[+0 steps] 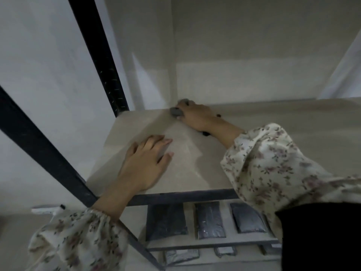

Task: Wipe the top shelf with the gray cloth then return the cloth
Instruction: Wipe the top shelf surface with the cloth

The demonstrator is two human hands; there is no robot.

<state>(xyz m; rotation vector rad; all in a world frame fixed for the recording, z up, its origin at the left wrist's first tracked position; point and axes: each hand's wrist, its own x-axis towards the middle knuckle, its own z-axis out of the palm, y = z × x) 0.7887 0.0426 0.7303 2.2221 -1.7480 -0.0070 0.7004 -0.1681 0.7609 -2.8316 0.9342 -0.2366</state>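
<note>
Beside white walls (254, 55), right hand (197, 116) grips gray cloth (175, 112) on top shelf (197, 169).

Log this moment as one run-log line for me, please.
phase: wipe | right hand: holds gray cloth against back of top shelf | left hand: flat on shelf near front

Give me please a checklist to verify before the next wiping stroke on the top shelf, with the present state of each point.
1. Cloth held firmly: ok. The right hand grips the gray cloth.
2. Cloth on the surface: ok. It sits on the top shelf at the far back corner.
3. Body braced: ok. The left hand lies flat on the shelf near the front edge.
4. Stroke path toward the front: not ok. The left hand covers part of it.
5. Shelf already clean: cannot tell, the picture is dim.
6. Place to return the cloth: cannot tell, it is not in view.
</note>
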